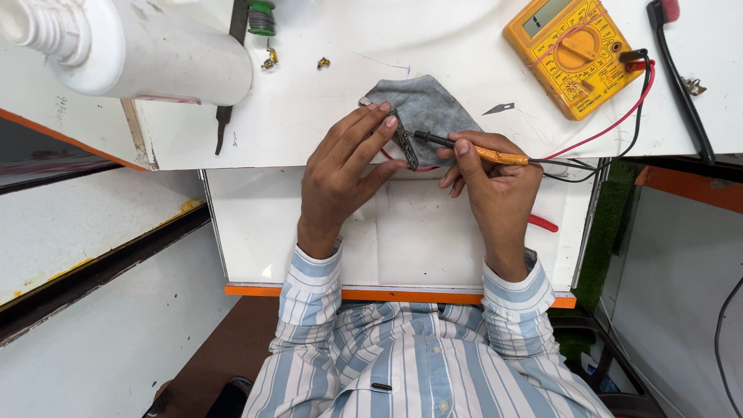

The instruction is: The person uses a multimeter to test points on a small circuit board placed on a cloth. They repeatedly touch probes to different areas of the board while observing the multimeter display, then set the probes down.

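The person is sitting at a white workbench (325, 108) with an orange front edge, wearing a shirt with blue and white stripes, and both forearms are reaching over a lower white shelf. A big white plastic bottle (147, 48) is lying on its side at the far left of the bench. At the far right a yellow multimeter (575, 53) is resting flat, and 2 leads, 1 red and 1 black (636, 124), are running from it toward the person. A grey cloth (426, 108) is lying in the middle of the bench, just beyond the fingers.

The left hand (340, 174) is gripping a small narrow circuit board (404, 139) between the thumb and the fingertips, and it is holding the board on its edge over the near border of the cloth. The right hand (495, 186) is closed around an orange-handled probe (472, 149), like a pen, and the black tip is touching the board. A red tool handle (543, 224) is showing just beside the right wrist. A small blade (499, 108) is lying on the bench between the cloth and the multimeter. 2 tiny brass parts (296, 61) are lying near the bottle.
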{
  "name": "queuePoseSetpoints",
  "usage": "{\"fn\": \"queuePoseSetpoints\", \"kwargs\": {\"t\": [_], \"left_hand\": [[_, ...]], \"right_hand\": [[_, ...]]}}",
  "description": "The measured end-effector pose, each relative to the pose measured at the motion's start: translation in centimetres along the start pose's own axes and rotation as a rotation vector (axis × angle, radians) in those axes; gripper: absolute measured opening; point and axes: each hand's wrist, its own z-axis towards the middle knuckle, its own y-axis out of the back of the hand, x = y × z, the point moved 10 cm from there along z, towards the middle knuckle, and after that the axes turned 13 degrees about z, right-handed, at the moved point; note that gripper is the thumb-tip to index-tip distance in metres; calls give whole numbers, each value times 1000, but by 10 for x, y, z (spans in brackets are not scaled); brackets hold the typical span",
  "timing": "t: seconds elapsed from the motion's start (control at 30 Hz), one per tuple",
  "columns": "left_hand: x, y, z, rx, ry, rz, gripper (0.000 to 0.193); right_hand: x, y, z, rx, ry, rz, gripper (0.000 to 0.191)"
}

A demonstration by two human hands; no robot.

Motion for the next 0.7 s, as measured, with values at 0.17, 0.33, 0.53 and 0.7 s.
{"fn": "queuePoseSetpoints", "kwargs": {"t": [0.17, 0.33, 0.53, 0.7], "left_hand": [[-1, -3, -4, -32, -22, -30, 83], [4, -7, -10, -52, -2, 3, 80], [10, -9, -18, -67, -5, 25, 78], [16, -11, -21, -67, 6, 50, 75]], "right_hand": [[0, 0, -2, 2, 9, -21, 20], [0, -1, -4, 6, 33, -48, 20], [1, -3, -5, 20, 78, -60, 20], [0, -4, -6, 29, 91, -48, 21]]}}
